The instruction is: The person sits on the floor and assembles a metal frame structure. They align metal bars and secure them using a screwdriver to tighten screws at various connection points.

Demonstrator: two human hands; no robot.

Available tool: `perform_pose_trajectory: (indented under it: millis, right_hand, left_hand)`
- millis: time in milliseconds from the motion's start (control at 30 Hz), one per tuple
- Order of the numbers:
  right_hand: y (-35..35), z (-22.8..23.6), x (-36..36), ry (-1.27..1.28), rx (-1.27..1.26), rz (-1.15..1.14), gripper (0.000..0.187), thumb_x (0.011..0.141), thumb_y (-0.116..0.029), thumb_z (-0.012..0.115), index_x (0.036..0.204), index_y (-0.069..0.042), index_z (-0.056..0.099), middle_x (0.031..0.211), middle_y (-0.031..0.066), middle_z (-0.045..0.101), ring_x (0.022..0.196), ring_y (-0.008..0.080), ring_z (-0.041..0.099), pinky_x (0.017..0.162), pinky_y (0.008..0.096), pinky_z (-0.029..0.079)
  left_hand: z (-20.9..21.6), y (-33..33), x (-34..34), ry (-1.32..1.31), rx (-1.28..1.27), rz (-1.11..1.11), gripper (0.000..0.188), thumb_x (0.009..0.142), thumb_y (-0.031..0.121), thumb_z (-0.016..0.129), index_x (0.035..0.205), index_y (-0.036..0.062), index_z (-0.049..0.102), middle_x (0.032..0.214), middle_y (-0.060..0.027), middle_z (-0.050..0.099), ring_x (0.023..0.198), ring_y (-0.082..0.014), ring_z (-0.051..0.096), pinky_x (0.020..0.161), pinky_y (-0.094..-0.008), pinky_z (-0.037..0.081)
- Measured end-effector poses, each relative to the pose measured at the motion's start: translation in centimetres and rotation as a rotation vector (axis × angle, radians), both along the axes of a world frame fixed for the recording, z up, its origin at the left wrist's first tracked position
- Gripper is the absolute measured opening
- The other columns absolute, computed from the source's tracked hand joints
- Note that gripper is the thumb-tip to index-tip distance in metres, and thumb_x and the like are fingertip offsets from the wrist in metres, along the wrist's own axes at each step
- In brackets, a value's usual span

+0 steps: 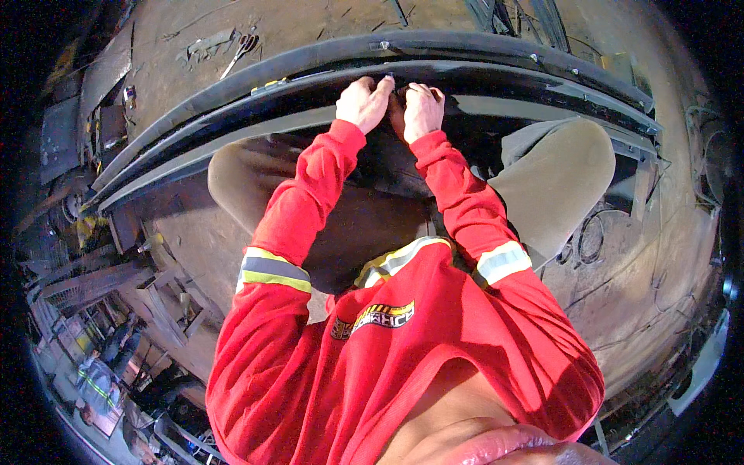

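Note:
Side by side across the front of my lap run long dark metal beams (496, 76), bent by the lens. My left hand (363, 103) is at the near beam's edge, fingers curled and thumb pointing toward the right hand. Close beside it, my right hand (422, 112) has its fingers bent down over the same edge. Both hands are closed; whatever lies between their fingers is hidden in the dark gap. Left of the hands, a small yellow item (270, 87) rests along the beams.
A long-handled metal tool (239, 56) lies on the floor beyond the beams. Metal scraps and frames (167, 298) crowd the left side. Coiled cable (590, 236) lies right of my knee. Another person (99, 385) is far off at lower left.

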State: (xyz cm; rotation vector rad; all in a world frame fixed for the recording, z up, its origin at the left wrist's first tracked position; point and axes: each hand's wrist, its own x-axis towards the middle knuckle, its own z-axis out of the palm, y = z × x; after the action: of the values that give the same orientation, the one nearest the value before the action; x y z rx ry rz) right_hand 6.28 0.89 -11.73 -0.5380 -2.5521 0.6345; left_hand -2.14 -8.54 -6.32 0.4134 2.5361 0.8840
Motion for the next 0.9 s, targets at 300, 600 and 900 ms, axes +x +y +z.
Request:
perform_pose_trajectory:
  millis: [300,600,900]
  right_hand:
    - [0.0,-0.3,0.0,-0.029,0.054,0.013,0.018,0.076,-0.022,0.061,0.085,-0.007,0.063,0.093,0.0055,0.061,0.094,0.0253,0.054,0.088,0.0423,0.037]
    - [-0.2,2.4,0.2,-0.161,-0.048,-0.021,0.021,0.073,-0.014,0.061,0.092,-0.006,0.063,0.096,0.0103,0.06,0.096,0.0301,0.053,0.087,0.0416,0.041]
    - [-1.0,-0.4,0.3,0.017,-0.016,-0.152,0.014,0.079,-0.015,0.054,0.08,-0.008,0.067,0.093,0.002,0.063,0.097,0.0217,0.055,0.093,0.0423,0.035]
  left_hand:
    - [0.1,0.0,-0.5,-0.145,0.12,-0.025,0.04,0.078,0.04,0.063,0.076,-0.0002,0.069,0.065,-0.019,0.063,0.064,-0.0266,0.064,0.064,-0.0351,0.048]
    - [0.0,0.0,0.1,0.022,0.117,0.05,0.045,0.07,0.042,0.072,0.076,-0.0019,0.07,0.059,-0.015,0.061,0.057,-0.0163,0.06,0.058,-0.0316,0.048]
    - [1.1,1.2,0.5,0.11,-0.027,0.024,0.047,0.07,0.046,0.068,0.076,-0.0012,0.068,0.069,-0.0186,0.065,0.066,-0.0258,0.064,0.065,-0.0331,0.049]
